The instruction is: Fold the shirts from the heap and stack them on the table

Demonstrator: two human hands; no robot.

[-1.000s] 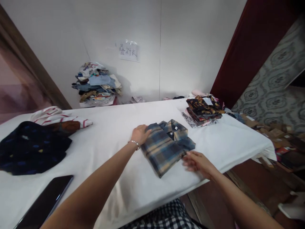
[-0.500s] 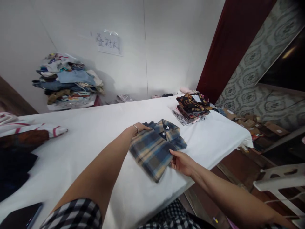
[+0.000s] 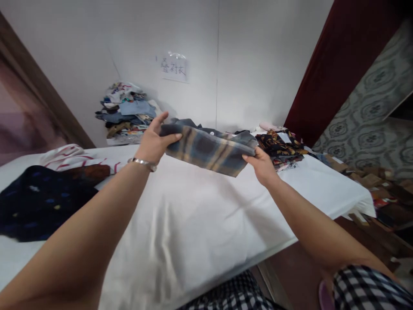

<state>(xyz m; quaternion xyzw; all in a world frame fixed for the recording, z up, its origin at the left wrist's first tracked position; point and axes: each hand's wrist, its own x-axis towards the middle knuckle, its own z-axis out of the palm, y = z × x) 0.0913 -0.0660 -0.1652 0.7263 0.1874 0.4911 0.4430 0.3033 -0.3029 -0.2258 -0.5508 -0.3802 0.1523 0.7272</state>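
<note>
Folded shirt [image 3: 209, 148] hides both hands' fingers [image 3: 248, 158] beneath it

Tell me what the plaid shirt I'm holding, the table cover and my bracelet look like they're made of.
Plaid shirt: soft woven cloth, probably cotton or flannel, matte; it sags between the left hand and right hand. Table cover: thin white fabric with a slight sheen, creased in ripples. Bracelet: looks like polished silver-coloured metal, catching a bright glint.
</note>
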